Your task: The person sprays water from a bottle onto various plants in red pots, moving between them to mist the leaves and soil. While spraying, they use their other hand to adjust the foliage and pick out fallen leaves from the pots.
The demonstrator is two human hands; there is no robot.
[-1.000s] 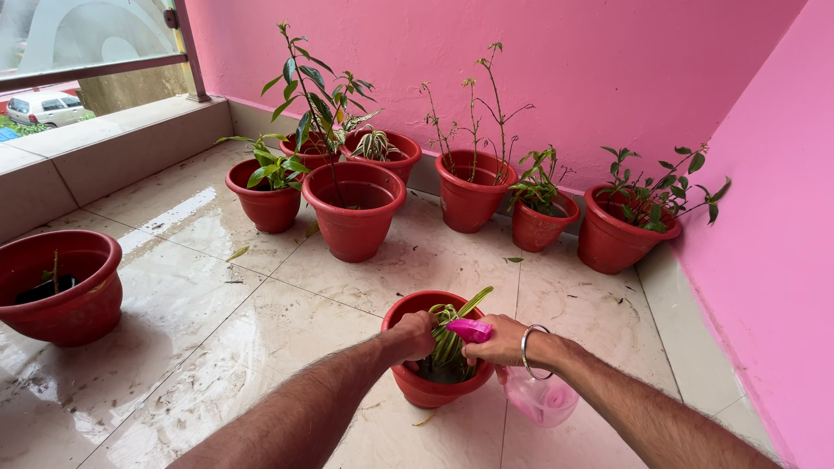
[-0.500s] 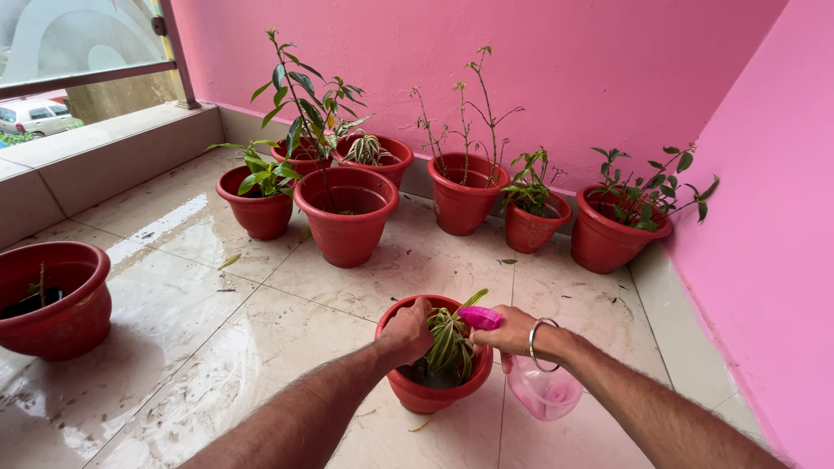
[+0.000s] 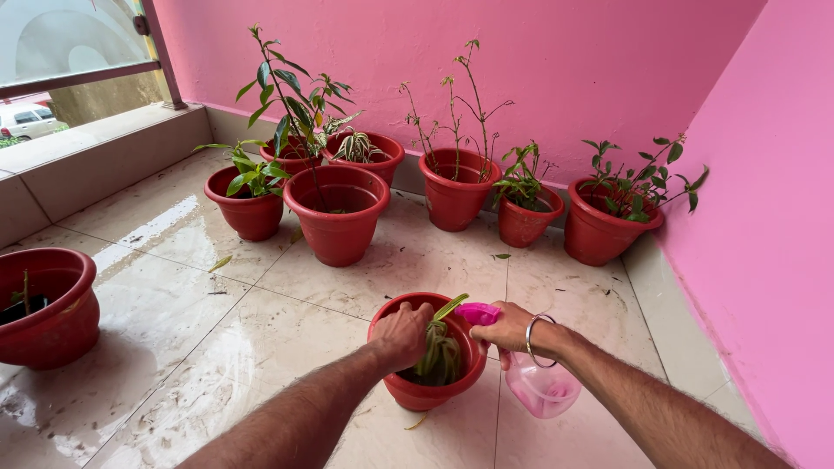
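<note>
Head view: your left hand [image 3: 401,334] grips the plant [image 3: 439,352] in the red pot [image 3: 426,393]; your right hand [image 3: 506,330] holds the pink spray bottle [image 3: 540,389].

near pot [image 3: 417,395]: red-brown, plain
plant [image 3: 440,347] in near pot: striped green and pale yellow leaves
spray bottle [image 3: 539,386], right of near pot: clear pink body, bright magenta head
bangle [image 3: 532,340], right of near pot: silver
far pots [image 3: 337,227], beyond near pot: same red-brown, green foliage; one with white-striped leaves
floor [image 3: 217,339], left of near pot: glossy cream tile, beige mottling, dark specks, thin dark joints
walls [image 3: 556,61], behind and right of near pot: solid pink
ledge [image 3: 95,161], far left of near pot: beige
car [image 3: 26,122], beyond ledge: white
</note>
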